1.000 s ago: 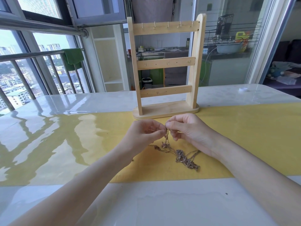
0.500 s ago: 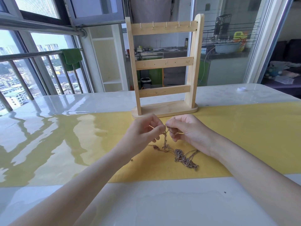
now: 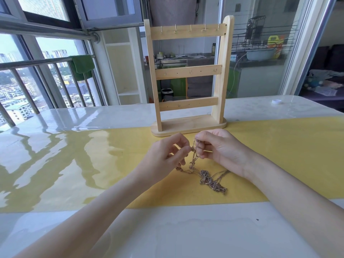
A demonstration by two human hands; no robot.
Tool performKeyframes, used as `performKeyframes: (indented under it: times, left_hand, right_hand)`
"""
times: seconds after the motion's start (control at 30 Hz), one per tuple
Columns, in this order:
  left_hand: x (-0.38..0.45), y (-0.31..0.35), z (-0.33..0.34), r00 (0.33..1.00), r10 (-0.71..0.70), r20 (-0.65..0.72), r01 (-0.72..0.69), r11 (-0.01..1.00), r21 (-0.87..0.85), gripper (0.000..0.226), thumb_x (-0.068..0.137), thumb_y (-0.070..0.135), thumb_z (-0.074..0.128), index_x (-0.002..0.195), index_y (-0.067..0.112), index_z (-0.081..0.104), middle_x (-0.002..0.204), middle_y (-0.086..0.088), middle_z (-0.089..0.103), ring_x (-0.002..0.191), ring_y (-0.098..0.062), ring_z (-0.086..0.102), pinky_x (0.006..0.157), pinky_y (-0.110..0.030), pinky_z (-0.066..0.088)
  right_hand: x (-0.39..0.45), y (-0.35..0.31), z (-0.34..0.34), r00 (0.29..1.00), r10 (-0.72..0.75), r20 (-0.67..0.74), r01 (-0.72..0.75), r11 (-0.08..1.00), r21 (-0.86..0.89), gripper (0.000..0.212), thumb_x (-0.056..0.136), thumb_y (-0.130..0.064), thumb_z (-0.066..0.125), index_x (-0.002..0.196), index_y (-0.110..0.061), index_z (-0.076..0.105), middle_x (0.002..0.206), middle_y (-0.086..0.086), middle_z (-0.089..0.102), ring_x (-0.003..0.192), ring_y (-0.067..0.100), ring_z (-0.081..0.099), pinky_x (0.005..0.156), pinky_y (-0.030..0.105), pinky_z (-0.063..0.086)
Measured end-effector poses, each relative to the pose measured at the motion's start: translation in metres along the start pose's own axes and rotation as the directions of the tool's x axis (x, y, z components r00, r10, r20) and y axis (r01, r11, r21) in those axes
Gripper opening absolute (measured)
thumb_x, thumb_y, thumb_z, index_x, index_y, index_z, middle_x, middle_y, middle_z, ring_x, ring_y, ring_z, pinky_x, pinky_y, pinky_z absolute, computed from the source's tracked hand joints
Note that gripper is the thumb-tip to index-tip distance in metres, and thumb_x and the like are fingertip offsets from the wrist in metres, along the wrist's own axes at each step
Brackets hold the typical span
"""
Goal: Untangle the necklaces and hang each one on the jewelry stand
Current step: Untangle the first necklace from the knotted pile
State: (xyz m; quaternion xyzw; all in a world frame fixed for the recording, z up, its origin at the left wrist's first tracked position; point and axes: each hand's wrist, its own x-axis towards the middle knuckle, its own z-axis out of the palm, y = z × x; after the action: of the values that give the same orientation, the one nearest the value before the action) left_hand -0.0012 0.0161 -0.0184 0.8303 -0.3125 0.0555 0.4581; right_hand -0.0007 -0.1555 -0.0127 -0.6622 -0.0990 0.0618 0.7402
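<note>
A tangle of gold-coloured necklaces lies on the yellow mat, with a strand pulled up from it between my hands. My left hand pinches that strand at its fingertips. My right hand pinches the same strand slightly higher, close against the left. Just behind my hands stands the wooden jewelry stand, upright, with three crossbars and small hooks. All its hooks are bare.
The glossy white table reaches to a window railing on the left and a glass door behind. A small white cap sits at the far right of the table. A green towel hangs on the railing.
My hands have lifted the pinched strand a little higher and shifted slightly apart. The bulk of the tangle stays in the same spot on the mat.
</note>
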Motion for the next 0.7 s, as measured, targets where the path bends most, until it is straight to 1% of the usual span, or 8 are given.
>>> performKeyframes:
  times: [0.17, 0.23, 0.3, 0.37, 0.43, 0.5, 0.63, 0.7]
  left_hand:
    - [-0.0007, 0.0016, -0.0014, 0.997, 0.02, -0.075, -0.019, 1.0, 0.002, 0.022, 0.098, 0.013, 0.047, 0.078, 0.022, 0.047, 0.058, 0.005, 0.052, 0.053, -0.006, 0.05, 0.058, -0.017, 0.043]
    - [0.0002, -0.0009, -0.0019, 0.994, -0.014, -0.106, 0.008, 0.998, -0.06, 0.021, 0.098, 0.012, 0.044, 0.078, 0.019, 0.047, 0.06, 0.005, 0.052, 0.057, -0.008, 0.052, 0.062, -0.025, 0.047]
    - [0.0015, -0.004, -0.0009, 0.986, -0.093, -0.138, 0.072, 0.986, -0.149, 0.02, 0.099, 0.014, 0.043, 0.079, 0.015, 0.047, 0.065, 0.005, 0.056, 0.063, -0.013, 0.056, 0.068, -0.038, 0.05]
    - [0.003, -0.0057, 0.0004, 0.974, -0.156, -0.163, 0.121, 0.971, -0.204, 0.021, 0.098, 0.012, 0.044, 0.078, 0.012, 0.047, 0.067, 0.005, 0.058, 0.064, -0.013, 0.059, 0.073, -0.042, 0.051]
    - [0.004, -0.0058, 0.0009, 0.971, -0.17, -0.168, 0.132, 0.967, -0.217, 0.021, 0.096, 0.007, 0.047, 0.075, 0.01, 0.047, 0.063, 0.004, 0.059, 0.059, -0.009, 0.058, 0.071, -0.038, 0.051]
    - [0.0035, -0.0054, 0.0018, 0.976, -0.152, -0.156, 0.12, 0.973, -0.196, 0.022, 0.093, 0.001, 0.05, 0.073, 0.009, 0.046, 0.061, 0.003, 0.059, 0.056, -0.009, 0.057, 0.069, -0.037, 0.051]
    - [0.0023, -0.0063, 0.0015, 0.99, -0.074, -0.118, 0.053, 0.983, -0.178, 0.021, 0.09, -0.003, 0.054, 0.077, 0.01, 0.044, 0.067, -0.004, 0.058, 0.055, -0.009, 0.053, 0.062, -0.028, 0.049]
    - [0.0021, -0.0065, 0.0011, 0.996, -0.003, -0.085, -0.007, 0.993, -0.119, 0.023, 0.092, -0.003, 0.051, 0.083, 0.013, 0.038, 0.072, -0.004, 0.055, 0.059, -0.011, 0.052, 0.061, -0.025, 0.05]
  right_hand:
    - [-0.0001, 0.0025, -0.002, 1.0, 0.014, -0.011, -0.015, 1.0, -0.025, 0.025, 0.093, -0.008, 0.051, 0.068, -0.011, 0.051, 0.06, 0.001, 0.045, 0.056, 0.012, 0.045, 0.052, 0.02, 0.041]
    - [-0.0018, 0.0025, -0.0028, 1.0, 0.016, 0.015, -0.015, 0.997, -0.071, 0.027, 0.093, -0.009, 0.052, 0.066, -0.011, 0.051, 0.06, 0.001, 0.046, 0.057, 0.012, 0.046, 0.054, 0.02, 0.041]
    - [-0.0034, 0.001, -0.0024, 0.998, 0.017, 0.056, -0.011, 0.995, -0.102, 0.027, 0.092, -0.01, 0.054, 0.065, -0.011, 0.053, 0.061, 0.001, 0.048, 0.058, 0.011, 0.047, 0.055, 0.02, 0.042]
    - [-0.0048, -0.001, -0.0004, 0.997, 0.018, 0.073, -0.011, 0.996, -0.091, 0.022, 0.089, -0.011, 0.057, 0.068, -0.009, 0.059, 0.066, 0.003, 0.055, 0.061, 0.011, 0.051, 0.057, 0.02, 0.043]
    - [-0.005, -0.0018, 0.001, 0.998, 0.014, 0.06, -0.011, 0.999, -0.045, 0.016, 0.087, -0.01, 0.059, 0.072, -0.008, 0.063, 0.075, 0.008, 0.066, 0.065, 0.01, 0.056, 0.06, 0.02, 0.045]
    - [-0.0052, -0.0025, 0.002, 0.999, 0.0, 0.045, 0.001, 1.0, -0.006, 0.015, 0.087, -0.007, 0.059, 0.072, -0.007, 0.063, 0.078, 0.011, 0.069, 0.065, 0.011, 0.057, 0.061, 0.02, 0.047]
    - [-0.005, -0.0037, 0.0035, 1.0, 0.003, 0.017, -0.005, 0.998, 0.065, 0.011, 0.086, -0.002, 0.059, 0.078, -0.009, 0.058, 0.066, 0.006, 0.065, 0.062, 0.013, 0.054, 0.058, 0.02, 0.046]
    - [-0.0048, -0.004, 0.0027, 1.0, 0.01, 0.007, -0.011, 0.993, 0.114, 0.012, 0.087, -0.001, 0.058, 0.08, -0.01, 0.056, 0.062, 0.003, 0.06, 0.06, 0.013, 0.052, 0.056, 0.02, 0.045]
